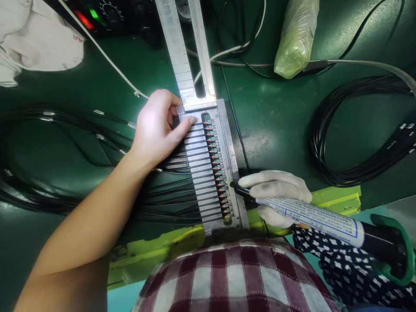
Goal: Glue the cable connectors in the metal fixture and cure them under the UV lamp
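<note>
- Dark green tabletop (269, 143), glossy under the light, edged nearest the person by a worn yellow-green strip (139, 260).
- Across its far side: a black box (113, 26) with red and green lights, and a plastic-wrapped bundle (297, 39); coiled black cable (316, 143) lies right.
- Mid-table, near that edge, sits a metal fixture (224, 143) bearing a row of wires.
- Left hand (156, 130): thumb pressed on the fixture, fingers curled at its edge; whether they pinch, I cannot tell.
- Gloved right hand (279, 188): wrapped around a syringe (308, 216), tip at the row.

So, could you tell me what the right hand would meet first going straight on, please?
The syringe in the right hand would probably reach the row of small connectors first, though depth is unclear.
</note>
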The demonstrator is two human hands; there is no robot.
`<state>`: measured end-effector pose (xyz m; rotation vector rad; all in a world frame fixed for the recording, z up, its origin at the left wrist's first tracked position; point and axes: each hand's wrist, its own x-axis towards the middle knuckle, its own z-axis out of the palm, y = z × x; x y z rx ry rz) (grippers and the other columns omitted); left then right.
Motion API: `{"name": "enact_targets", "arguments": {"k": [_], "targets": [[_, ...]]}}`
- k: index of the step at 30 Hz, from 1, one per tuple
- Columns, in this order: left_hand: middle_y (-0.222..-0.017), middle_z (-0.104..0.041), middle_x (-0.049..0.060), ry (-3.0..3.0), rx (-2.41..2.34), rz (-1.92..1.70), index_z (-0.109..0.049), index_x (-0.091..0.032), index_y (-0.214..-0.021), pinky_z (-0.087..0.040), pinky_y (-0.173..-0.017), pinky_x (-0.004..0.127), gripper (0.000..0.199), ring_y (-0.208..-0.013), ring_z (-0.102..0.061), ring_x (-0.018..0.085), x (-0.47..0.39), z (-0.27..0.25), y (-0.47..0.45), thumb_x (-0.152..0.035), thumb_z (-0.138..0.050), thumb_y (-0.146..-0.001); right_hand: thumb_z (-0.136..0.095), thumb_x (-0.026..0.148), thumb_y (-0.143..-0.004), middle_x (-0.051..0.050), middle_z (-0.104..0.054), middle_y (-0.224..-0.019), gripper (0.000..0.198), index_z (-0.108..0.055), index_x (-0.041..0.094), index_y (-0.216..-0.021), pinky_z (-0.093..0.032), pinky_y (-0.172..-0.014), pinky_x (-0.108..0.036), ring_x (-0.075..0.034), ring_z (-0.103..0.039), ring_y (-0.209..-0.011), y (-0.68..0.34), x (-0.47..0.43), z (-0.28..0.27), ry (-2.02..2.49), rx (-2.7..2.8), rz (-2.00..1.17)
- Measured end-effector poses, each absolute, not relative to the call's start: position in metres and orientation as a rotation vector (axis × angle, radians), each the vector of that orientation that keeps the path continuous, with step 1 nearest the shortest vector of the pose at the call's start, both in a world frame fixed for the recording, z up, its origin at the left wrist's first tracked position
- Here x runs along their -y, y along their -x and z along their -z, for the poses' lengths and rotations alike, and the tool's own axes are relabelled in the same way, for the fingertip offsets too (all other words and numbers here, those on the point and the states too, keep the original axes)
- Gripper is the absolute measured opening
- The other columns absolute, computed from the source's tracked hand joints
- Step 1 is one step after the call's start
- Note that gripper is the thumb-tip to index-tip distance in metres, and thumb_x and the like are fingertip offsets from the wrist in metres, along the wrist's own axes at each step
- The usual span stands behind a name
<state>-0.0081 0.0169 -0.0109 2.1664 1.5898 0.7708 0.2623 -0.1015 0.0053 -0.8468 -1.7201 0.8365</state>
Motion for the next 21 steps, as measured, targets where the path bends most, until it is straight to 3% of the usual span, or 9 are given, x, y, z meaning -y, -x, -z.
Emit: {"name": "enact_targets", "arguments": {"k": [12, 21], "targets": [[-0.079, -0.049, -0.001, -2.169, -1.575, -0.777, -0.053, -0.026, -0.092, -0.05, -0.066, 0.033, 0.026, -0.07, -0.051, 0.014, -0.016, 0.0099, 0.0077, -0.044, -0.069, -0.083, -0.066, 0.018, -0.077, -0.007, -0.076, -0.1, 0.017, -0.072, 0.017, -0.093, -0.064, -0.066, -0.025, -0.017, -0.074, -0.08, -0.2639, 0.1002, -0.0071, 0.842, 1.745, -0.851], [-0.079, -0.048, 0.0, -2.186, -1.575, -0.774, -0.052, -0.024, -0.089, -0.042, -0.06, 0.032, 0.026, -0.065, -0.048, 0.013, -0.0176, 0.0107, 0.0077, -0.042, -0.069, -0.08, -0.068, 0.016, -0.075, -0.004, -0.076, -0.102, 0.022, -0.072, 0.021, -0.096, -0.065, -0.061, -0.025, -0.017, -0.074, -0.076, -0.2622, 0.1001, -0.0051, 0.871, 1.721, -0.84]]}}
